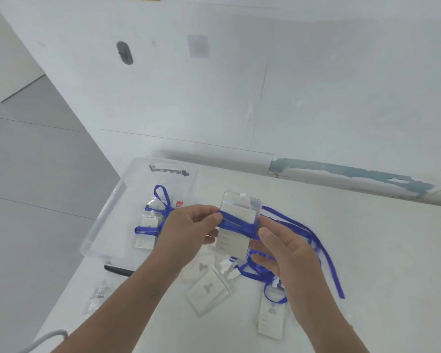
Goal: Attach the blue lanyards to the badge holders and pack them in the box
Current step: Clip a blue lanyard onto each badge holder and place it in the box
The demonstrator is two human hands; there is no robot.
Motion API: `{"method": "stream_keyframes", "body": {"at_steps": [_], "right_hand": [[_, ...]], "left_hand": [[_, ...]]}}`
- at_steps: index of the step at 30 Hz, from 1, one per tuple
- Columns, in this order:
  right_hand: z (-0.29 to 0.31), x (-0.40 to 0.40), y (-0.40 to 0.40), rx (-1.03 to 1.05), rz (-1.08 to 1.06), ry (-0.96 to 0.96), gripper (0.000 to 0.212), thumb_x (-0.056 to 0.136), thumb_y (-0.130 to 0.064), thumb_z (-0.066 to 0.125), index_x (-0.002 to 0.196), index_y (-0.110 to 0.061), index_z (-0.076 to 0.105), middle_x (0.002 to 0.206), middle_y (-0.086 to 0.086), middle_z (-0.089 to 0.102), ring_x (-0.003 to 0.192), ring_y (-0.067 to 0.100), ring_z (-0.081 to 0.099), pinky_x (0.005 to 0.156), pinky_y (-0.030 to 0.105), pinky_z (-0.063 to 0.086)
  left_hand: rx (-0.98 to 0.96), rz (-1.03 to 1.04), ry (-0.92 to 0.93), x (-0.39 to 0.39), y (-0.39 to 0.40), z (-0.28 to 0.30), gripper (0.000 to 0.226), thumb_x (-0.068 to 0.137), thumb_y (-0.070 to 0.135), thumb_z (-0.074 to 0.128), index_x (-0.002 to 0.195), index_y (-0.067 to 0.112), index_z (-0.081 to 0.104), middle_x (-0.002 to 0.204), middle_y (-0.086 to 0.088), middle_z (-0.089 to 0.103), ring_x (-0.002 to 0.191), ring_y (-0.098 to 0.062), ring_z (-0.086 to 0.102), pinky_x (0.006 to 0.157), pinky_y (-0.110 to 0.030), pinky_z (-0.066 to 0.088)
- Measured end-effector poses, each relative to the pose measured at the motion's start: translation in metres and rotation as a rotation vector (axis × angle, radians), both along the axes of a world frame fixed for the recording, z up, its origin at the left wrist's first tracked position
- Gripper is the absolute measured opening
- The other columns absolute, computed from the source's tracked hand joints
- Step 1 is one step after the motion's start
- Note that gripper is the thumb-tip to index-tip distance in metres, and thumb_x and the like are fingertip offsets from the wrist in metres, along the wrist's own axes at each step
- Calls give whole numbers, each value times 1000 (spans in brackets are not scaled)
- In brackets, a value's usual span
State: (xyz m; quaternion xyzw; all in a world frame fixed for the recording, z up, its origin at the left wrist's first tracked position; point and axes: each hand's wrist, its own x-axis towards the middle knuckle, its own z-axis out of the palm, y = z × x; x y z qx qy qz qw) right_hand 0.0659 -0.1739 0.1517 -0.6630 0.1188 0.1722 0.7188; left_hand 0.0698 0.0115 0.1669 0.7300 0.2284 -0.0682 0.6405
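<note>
I hold a clear badge holder (237,215) upright above the white table, with a blue lanyard (237,226) wrapped several times around its middle. My left hand (189,228) pinches the lanyard and the holder's left edge. My right hand (283,248) grips the holder's right edge and the wrapped band; the lanyard's loose tail (323,250) trails right and down over the table. The clear plastic box (105,212) lies at the left, with two wrapped badge holders (149,225) inside. Loose badge holders (209,289) and another with a blue lanyard (271,319) lie below my hands.
A black marker-like object (117,270) lies by the box's near corner. A small plastic packet (97,296) sits near the table's left edge (69,296). A wall (239,85) with a ledge rises right behind the table. Grey floor lies to the left.
</note>
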Motion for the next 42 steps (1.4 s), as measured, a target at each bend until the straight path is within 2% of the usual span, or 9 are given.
{"method": "stream_keyframes", "body": {"at_steps": [7, 13, 18, 25, 30, 33, 37, 40, 42], "right_hand": [[5, -25, 117, 45, -81, 2, 25, 101, -26, 47, 114, -24, 68, 99, -9, 76, 100, 14, 70, 88, 29, 52], [-7, -28, 221, 20, -98, 73, 23, 103, -29, 44, 97, -34, 65, 84, -20, 75, 87, 3, 69, 78, 22, 50], [-19, -21, 260, -55, -132, 148, 29, 100, -47, 44, 89, -32, 67, 79, -20, 73, 88, 4, 68, 87, 29, 49], [-28, 5, 273, -147, -100, 260, 41, 102, -48, 37, 80, -36, 69, 70, -23, 72, 64, -7, 67, 70, 19, 46], [-43, 15, 271, -170, -90, 353, 34, 102, -48, 36, 100, -35, 68, 71, -20, 73, 68, -5, 69, 64, 12, 49], [-59, 23, 269, -203, -54, 451, 36, 99, -56, 39, 100, -32, 67, 90, -7, 73, 89, 10, 66, 88, 25, 48], [-70, 34, 271, -190, 4, 582, 61, 95, -60, 42, 116, -7, 62, 105, 9, 68, 98, 18, 63, 92, 32, 47], [-77, 46, 270, -193, 69, 671, 44, 99, -54, 40, 112, -15, 55, 93, -3, 63, 80, 10, 58, 62, 17, 46], [-82, 51, 274, -197, 75, 724, 56, 96, -61, 39, 121, -15, 56, 113, 2, 64, 98, 17, 58, 73, 25, 46]], "left_hand": [[-18, 74, -6, -13, 103, 1, 8, 90, 12, 69, 91, 15, 76, 76, 1, 75, 62, -11, 65, 74, -35, 62], [30, 21, -8, -20, 193, -13, 9, 90, 17, 67, 88, 21, 75, 74, 6, 74, 63, -5, 67, 66, -25, 59], [77, -5, 50, -17, 226, -21, 20, 89, 15, 67, 76, 30, 72, 68, 10, 72, 61, -7, 66, 77, -35, 60], [174, -66, 157, -2, 227, -38, 27, 85, 30, 55, 62, 30, 70, 72, 2, 73, 71, -15, 68, 80, -44, 59], [164, -93, 351, 14, 211, -43, 57, 98, 53, 42, 75, 5, 61, 75, -11, 63, 70, -21, 58, 68, -30, 47], [-10, -27, 494, 25, 199, -48, 61, 99, 61, 30, 75, 15, 61, 73, 2, 55, 66, -9, 50, 62, -20, 35], [-105, 54, 603, 35, 193, -72, 69, 94, 71, 24, 115, 17, 61, 105, -5, 67, 104, -18, 58, 105, -34, 36], [-125, 120, 656, 42, 191, -87, 73, 92, 73, 25, 133, 18, 49, 132, -9, 57, 124, -24, 51, 112, -35, 33], [-140, 140, 675, 44, 191, -91, 71, 96, 67, 26, 141, 16, 44, 138, -11, 53, 122, -24, 50, 105, -32, 34]]}}
